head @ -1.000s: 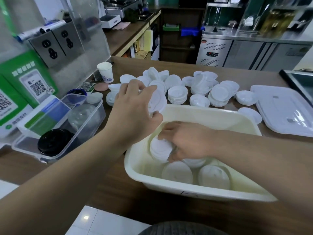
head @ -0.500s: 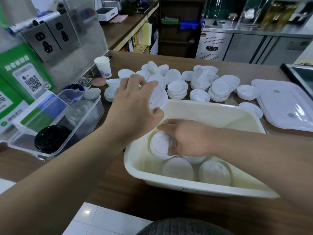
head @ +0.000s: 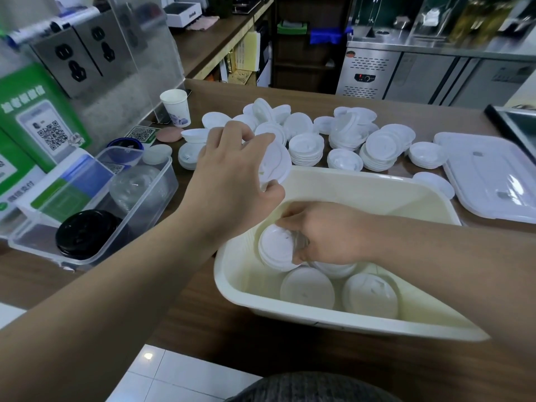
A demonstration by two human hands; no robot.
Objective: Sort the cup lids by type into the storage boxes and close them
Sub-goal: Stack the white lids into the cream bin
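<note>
A cream storage box [head: 362, 187] stands in front of me with several white lids lying on its floor [head: 307, 288]. My left hand [head: 232, 181] hovers over the box's far left corner and grips a small stack of white lids [head: 275, 163]. Inside the box, my right hand [head: 322, 233] holds another stack of white lids [head: 275, 248], tilted on edge against the left wall. Many more white lids [head: 307, 146] sit in piles on the counter behind the box.
A clear box [head: 156, 198] at the left holds black lids [head: 87, 233] and clear lids [head: 133, 187]. The box's white cover [head: 490, 175] lies at the right. A paper cup [head: 175, 107] stands by the acrylic screen. Green QR signs stand at far left.
My right hand has tipped its stack of lids more upright against the box's left wall. My left hand has kept its lids in about the same place over the box corner.
</note>
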